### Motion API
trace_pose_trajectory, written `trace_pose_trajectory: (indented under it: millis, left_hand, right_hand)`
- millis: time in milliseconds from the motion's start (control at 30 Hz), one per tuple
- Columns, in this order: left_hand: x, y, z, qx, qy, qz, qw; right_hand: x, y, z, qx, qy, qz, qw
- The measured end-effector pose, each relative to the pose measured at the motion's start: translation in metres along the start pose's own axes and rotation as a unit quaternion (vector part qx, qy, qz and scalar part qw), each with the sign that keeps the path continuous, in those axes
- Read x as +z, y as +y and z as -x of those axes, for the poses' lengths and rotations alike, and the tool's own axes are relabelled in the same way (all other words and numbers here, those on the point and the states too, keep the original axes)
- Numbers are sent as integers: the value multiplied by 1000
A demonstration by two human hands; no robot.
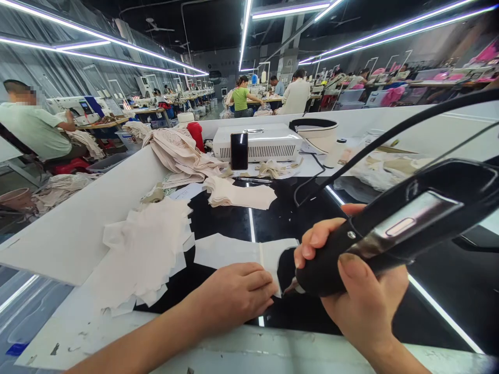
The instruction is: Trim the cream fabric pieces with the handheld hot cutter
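A black corded handheld tool [393, 234] is gripped by the right hand [362, 301], fingers [323, 234] wrapped round its body. On the black counter [290, 218], a seamed white fabric piece [230, 251] is covered at its near right edge by the left hand [239, 291], fingers bent together; whether it is pinched cannot be told.

Bright strip lights [290, 11] glare overhead | dark ceiling [218, 31] above me | fan [156, 26] hanging leftward | grey drapes [39, 26] down the left side | pale pillar [290, 52] toward the back | rows of sewing tables [103, 123]
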State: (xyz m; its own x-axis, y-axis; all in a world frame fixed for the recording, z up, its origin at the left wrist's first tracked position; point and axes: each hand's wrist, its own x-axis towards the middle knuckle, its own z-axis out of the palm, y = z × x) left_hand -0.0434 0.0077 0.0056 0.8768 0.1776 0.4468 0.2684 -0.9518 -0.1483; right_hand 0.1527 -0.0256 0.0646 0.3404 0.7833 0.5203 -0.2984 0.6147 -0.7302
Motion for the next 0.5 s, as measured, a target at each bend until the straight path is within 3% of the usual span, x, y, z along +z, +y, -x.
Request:
trace_pose_trajectory:
  millis: [333,500]
  left_hand:
    - [0,3,-3,-14,36,30,999]
    - [0,4,-3,-15,21,32,999]
  right_hand:
    - [0,4,0,-1,-3,14,1000]
    - [-1,3,1,2,-8,10,1000]
